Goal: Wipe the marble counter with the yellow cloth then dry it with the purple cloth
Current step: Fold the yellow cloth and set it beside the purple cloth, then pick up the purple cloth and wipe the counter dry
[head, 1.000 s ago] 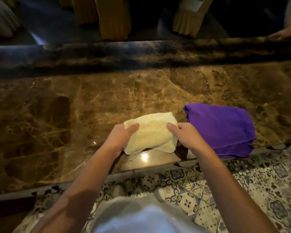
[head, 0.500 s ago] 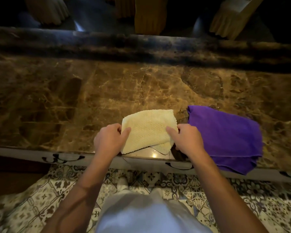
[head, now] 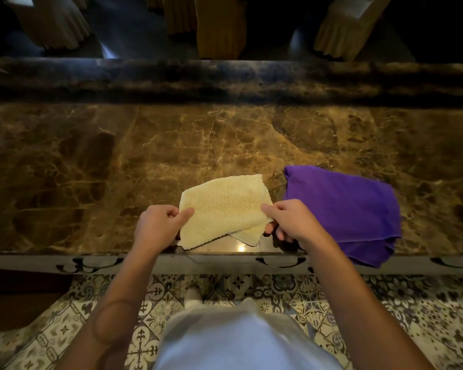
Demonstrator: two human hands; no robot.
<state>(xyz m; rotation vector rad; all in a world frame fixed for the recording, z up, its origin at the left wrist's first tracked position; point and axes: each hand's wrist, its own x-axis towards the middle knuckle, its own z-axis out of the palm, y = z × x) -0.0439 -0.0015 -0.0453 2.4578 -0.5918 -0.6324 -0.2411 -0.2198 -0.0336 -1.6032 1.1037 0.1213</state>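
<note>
A folded yellow cloth with a waffle weave is held over the near edge of the brown marble counter. My left hand pinches its left edge between thumb and fingers. My right hand pinches its right edge, with fingers curled under the lower layer. The cloth's near edge is lifted off the stone. A purple cloth lies folded just to the right, its near corner hanging over the counter's front edge.
A raised dark marble ledge runs along the back of the counter. Beyond it stand chairs with pleated covers. Patterned floor tiles lie below the counter front, which carries dark handles.
The view has tilted down and squared up to the counter. Both hands have shifted their grip to the cloth's side edges and lifted its near edge off the counter.
</note>
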